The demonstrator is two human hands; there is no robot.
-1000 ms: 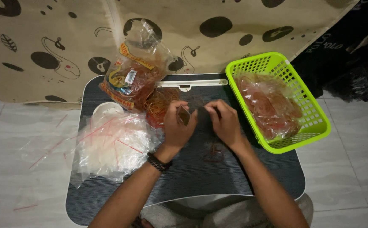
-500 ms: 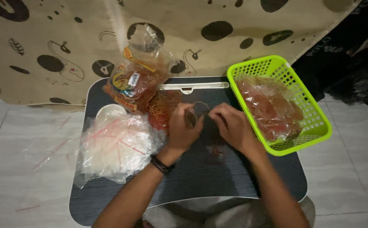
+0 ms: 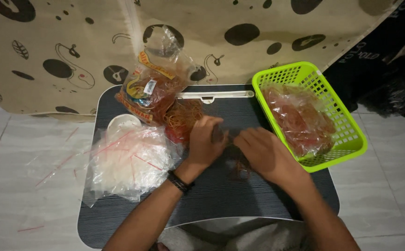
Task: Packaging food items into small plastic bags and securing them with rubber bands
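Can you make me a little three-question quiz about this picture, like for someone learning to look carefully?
1. True or false: the green basket sits left of both hands.
2. What lies under the left hand and right hand? A) dark lap table B) bare floor tiles C) a metal tray
3. Which wrist wears the dark wristband?

Key: 1 false, it sits on the right; 2 A; 3 left.

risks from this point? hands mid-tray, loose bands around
1. The green basket overhangs the dark tray's right edge; a nudge from the right hand could tip it and the filled bags inside.
2. The loose rubber band pile lies right by the left hand; a sweep might scatter it.
3. The clear bag stack hangs over the left edge and may slide off.
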